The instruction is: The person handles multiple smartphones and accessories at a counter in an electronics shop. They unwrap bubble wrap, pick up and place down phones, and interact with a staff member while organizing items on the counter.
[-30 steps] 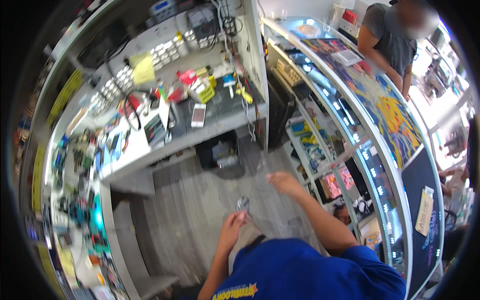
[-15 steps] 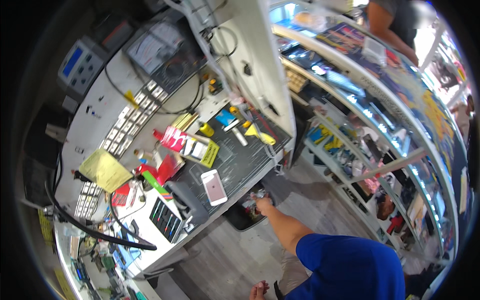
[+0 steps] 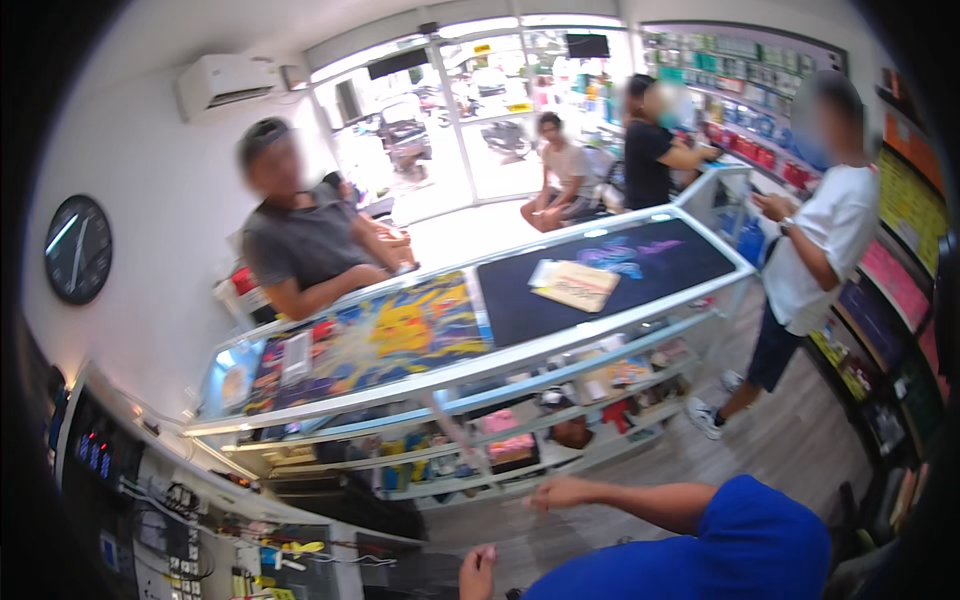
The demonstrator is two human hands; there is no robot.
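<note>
My right hand [image 3: 562,492] reaches leftward over the floor, below the long glass display counter [image 3: 350,392]. Its fingers are drawn together; a small pale blur at their tips is too unclear to name. Lower and further left, near the bottom edge, my left hand [image 3: 477,573] is raised with its fingers curled together. Whatever may be inside that hand is hidden. Neither hand visibly touches the counter. Nearest to my left hand is the workbench [image 3: 330,565], with tools and wires on it at the lower left.
On the counter lie a colourful printed mat [image 3: 400,330], a dark mat [image 3: 510,320] and a tan envelope [image 3: 578,286]. One person [image 3: 310,240] leans on its far side. Another in a white shirt [image 3: 830,230] stands at the right end. Shelves [image 3: 880,270] line the right wall.
My view has swung up and right from the workbench to the counter and shop front. The right hand, earlier down at a dark bin beneath the bench, is now away from it.
</note>
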